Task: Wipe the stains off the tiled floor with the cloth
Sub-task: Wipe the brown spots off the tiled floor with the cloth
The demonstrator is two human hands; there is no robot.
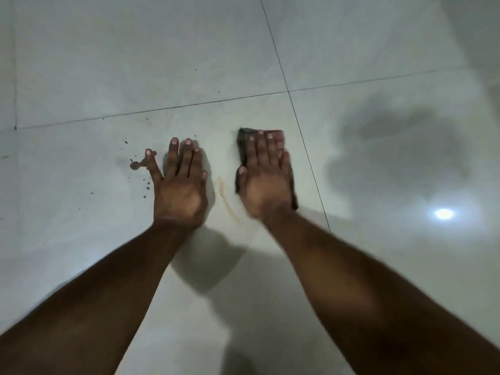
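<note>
The dark cloth (242,147) lies flat on the pale tiled floor (108,63) under the right hand (266,182), whose straight fingers press it down just left of a grout line (303,136). A faint yellowish streak (226,197), perhaps a smeared stain, runs between the hands. The left hand (180,190) rests flat with fingers spread, beside brown splatter (136,165); bare tile stretches beyond.

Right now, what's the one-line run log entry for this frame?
right hand flat on cloth | left hand flat on floor | dark stain beside left hand | pale streak between hands
</note>
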